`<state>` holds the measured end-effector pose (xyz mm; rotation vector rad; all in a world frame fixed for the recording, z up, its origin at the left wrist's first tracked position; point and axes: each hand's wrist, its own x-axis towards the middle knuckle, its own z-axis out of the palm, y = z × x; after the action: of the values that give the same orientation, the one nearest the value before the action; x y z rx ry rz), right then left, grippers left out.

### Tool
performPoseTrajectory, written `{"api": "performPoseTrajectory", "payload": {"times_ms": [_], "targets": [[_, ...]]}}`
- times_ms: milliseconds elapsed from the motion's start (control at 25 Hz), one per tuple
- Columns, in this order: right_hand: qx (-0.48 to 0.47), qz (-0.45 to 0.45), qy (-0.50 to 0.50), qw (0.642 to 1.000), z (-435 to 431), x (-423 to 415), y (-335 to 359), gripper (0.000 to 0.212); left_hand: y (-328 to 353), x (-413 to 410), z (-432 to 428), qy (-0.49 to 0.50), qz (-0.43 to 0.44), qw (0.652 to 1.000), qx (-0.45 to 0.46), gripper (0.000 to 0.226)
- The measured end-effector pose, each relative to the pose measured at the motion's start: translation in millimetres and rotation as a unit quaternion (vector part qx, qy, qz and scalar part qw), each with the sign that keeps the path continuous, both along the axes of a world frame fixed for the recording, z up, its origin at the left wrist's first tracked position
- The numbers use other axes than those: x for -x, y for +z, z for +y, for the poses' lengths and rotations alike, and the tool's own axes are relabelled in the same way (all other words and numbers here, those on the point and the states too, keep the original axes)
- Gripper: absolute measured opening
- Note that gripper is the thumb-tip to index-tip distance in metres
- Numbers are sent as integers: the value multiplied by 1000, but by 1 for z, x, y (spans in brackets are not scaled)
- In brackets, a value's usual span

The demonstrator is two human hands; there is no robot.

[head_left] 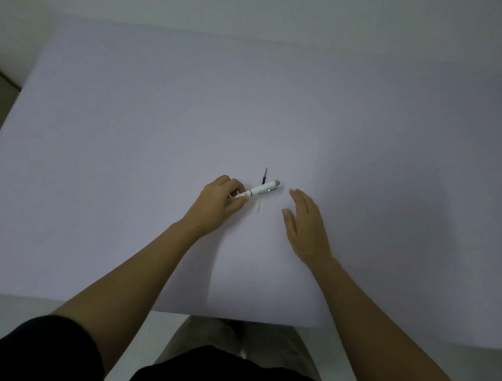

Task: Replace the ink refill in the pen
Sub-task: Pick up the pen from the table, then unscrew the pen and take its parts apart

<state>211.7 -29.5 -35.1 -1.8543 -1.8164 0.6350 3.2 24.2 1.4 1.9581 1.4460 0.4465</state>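
Note:
A white pen (262,189) with a grey end cap lies slanted near the middle of the pale table (126,149). My left hand (222,201) pinches its near end between thumb and fingers. Under the pen lies a thin ink refill (264,177), dark at its far end; its pale lower end (259,206) shows below the pen. My right hand (304,222) hovers flat to the right of the pen, fingers apart, holding nothing and not touching the pen.
The table's near edge (232,317) runs just in front of my lap. A wall rises behind the far edge. Floor and a brown strip show at the left.

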Motion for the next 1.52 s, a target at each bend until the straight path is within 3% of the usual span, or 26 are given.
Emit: {"api": "performPoseTrajectory", "payload": {"times_ms": [160,320,560,720,840,1080,1200,1520], "targets": [[95,151,52,982,25,-3,37,38,14,8,-4,-58,-21,998,-14,13],[116,181,72,974,33,1,53,17,22,7,-3,-73,-13,997,-8,16],[111,214,100,965,44,-1,64,13,26,9,-6,-58,-37,998,-8,20],[119,205,110,965,45,0,64,16,25,10,-7,-40,-55,998,18,18],[111,204,66,970,46,-15,62,16,18,20,-11,-10,-53,998,29,21],[185,189,-23,964,50,-38,48,23,1,32,-16,48,-35,998,36,23],[196,143,-76,967,62,-36,41,28,1,24,-12,74,-57,995,40,23],[226,48,-67,971,92,-16,24,27,2,9,1,106,-84,990,35,22]]}}
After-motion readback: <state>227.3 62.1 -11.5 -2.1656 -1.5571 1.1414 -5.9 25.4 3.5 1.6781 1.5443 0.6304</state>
